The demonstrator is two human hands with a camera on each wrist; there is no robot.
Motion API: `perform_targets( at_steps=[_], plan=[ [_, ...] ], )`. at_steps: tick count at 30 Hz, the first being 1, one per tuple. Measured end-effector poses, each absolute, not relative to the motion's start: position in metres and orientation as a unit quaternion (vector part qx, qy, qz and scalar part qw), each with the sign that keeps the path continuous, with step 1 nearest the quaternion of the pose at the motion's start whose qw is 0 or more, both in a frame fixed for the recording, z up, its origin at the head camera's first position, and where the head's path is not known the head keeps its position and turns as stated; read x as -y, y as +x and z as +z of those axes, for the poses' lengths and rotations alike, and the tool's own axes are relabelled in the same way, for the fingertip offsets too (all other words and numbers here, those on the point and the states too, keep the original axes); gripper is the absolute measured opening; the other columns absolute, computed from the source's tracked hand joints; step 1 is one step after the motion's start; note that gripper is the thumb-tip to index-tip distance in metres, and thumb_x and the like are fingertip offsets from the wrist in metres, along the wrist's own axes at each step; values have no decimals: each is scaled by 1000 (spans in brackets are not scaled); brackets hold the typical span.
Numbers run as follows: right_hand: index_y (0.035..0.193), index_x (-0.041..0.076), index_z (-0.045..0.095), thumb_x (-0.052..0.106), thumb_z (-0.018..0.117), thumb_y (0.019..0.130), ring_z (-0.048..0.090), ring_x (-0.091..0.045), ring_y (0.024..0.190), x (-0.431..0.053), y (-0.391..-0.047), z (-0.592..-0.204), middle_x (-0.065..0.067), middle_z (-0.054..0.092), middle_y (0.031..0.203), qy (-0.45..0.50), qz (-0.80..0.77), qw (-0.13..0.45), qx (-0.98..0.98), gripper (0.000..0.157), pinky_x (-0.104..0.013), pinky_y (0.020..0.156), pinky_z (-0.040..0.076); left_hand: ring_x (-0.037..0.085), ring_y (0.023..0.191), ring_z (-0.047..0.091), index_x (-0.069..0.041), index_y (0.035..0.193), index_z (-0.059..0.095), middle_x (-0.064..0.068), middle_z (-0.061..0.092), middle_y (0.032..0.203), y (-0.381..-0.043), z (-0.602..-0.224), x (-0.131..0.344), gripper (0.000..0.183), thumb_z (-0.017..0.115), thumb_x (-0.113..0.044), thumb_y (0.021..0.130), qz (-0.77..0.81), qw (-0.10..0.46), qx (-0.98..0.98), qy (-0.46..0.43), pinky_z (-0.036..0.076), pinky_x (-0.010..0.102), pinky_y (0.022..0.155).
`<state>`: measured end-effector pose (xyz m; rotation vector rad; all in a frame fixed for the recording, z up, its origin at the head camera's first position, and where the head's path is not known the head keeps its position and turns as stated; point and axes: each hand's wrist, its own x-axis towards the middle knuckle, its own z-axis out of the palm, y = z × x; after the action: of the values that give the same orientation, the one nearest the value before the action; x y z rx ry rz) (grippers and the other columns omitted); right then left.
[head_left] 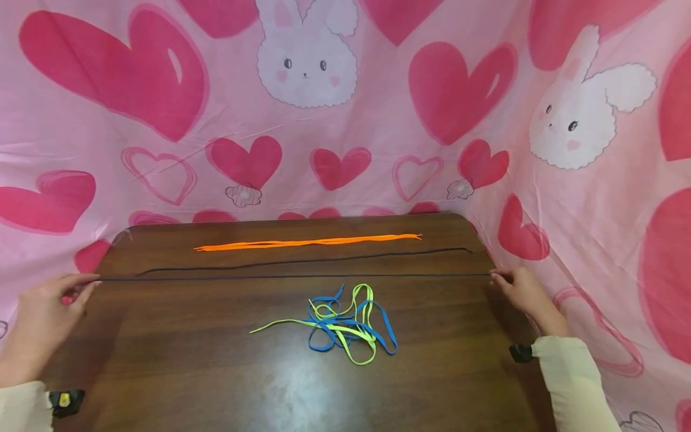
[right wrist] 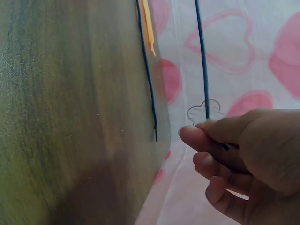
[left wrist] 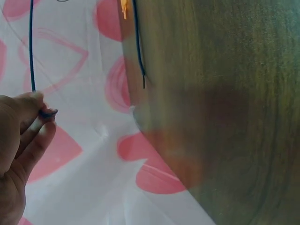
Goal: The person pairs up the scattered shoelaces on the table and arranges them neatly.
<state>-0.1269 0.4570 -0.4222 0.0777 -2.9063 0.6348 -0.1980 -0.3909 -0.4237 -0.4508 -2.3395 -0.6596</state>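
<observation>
A dark blue shoelace (head_left: 302, 276) is stretched straight and taut across the table's width, raised above the surface. My left hand (head_left: 56, 312) pinches one end between thumb and fingers, with a short tip poking out in the left wrist view. At the other end, my right hand (head_left: 526, 297) pinches the lace between thumb and forefinger. A second dark lace (head_left: 324, 260) lies on the table just behind it, nearly straight. Farther back is an orange pair of laces (head_left: 308, 242), laid flat side by side. Nearer me, blue (head_left: 387, 327) and yellow-green laces (head_left: 353, 330) lie tangled together.
The brown wooden table (head_left: 216, 372) has rounded far corners. A pink cloth (head_left: 378, 132) printed with hearts and rabbits hangs behind it and along the sides. Light reflects off the table's near middle.
</observation>
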Motion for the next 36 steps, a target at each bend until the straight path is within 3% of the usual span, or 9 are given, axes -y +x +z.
perform_targets(
  at_steps=[2,5,7,10,13,15,19,26,36],
  plan=[
    [99,-11,74,-1,68,92,62,-15,70,-458,-129,-425,-19,74,82,27,213,97,972,14,-24,64,51,-25,65,31,4,87,74,-33,52,78,-199,-426,392,30,60,-21,96,-243,343,889,-183,31,20,49],
    [95,-10,75,0,72,90,59,-16,66,-460,-131,-428,-21,74,82,14,217,123,968,12,-22,60,49,-20,66,28,4,85,74,-1,62,75,-202,-430,392,68,45,-55,99,-228,360,884,-193,28,26,49],
    [91,-8,76,2,74,89,55,-14,63,-462,-132,-430,-20,73,80,4,217,143,966,11,-20,56,47,-21,67,30,4,83,74,3,62,72,-203,-432,392,84,36,-70,96,-229,361,885,-187,28,26,50],
    [85,-5,75,7,77,89,49,-9,55,-464,-134,-433,-15,70,71,-18,220,167,961,14,-21,50,45,-26,69,33,4,85,75,-19,56,71,-200,-434,393,70,50,-60,99,-240,353,889,-166,32,20,53],
    [80,-3,74,12,79,88,45,-5,51,-465,-134,-436,-11,67,66,-41,218,188,957,18,-22,46,42,-30,72,35,3,89,76,-29,54,76,-195,-434,395,30,70,-26,96,-251,340,895,-145,35,13,58],
    [78,-2,73,12,80,88,43,-4,50,-465,-134,-437,-11,66,65,-49,217,199,954,19,-22,46,41,-32,75,34,3,90,76,-17,62,73,-193,-434,396,8,76,-5,87,-249,334,898,-139,35,12,59],
    [79,-5,74,8,78,87,51,-11,52,-465,-135,-440,-18,69,68,-48,207,217,953,16,-22,48,43,-33,80,28,6,91,74,21,67,78,-194,-436,398,23,73,17,70,-232,333,902,-146,34,19,60],
    [86,-5,76,9,73,89,66,-43,67,-462,-139,-449,-25,73,79,-77,172,194,963,16,-43,55,47,-32,88,25,5,90,73,26,68,84,-196,-442,398,28,72,18,65,-217,326,908,-152,33,27,62],
    [78,0,75,22,74,90,61,-41,68,-458,-154,-459,-21,71,76,-136,144,127,972,26,-52,58,48,-17,63,38,8,85,71,16,65,66,-204,-458,405,10,74,9,76,-216,243,937,-124,35,21,54]
  ],
)
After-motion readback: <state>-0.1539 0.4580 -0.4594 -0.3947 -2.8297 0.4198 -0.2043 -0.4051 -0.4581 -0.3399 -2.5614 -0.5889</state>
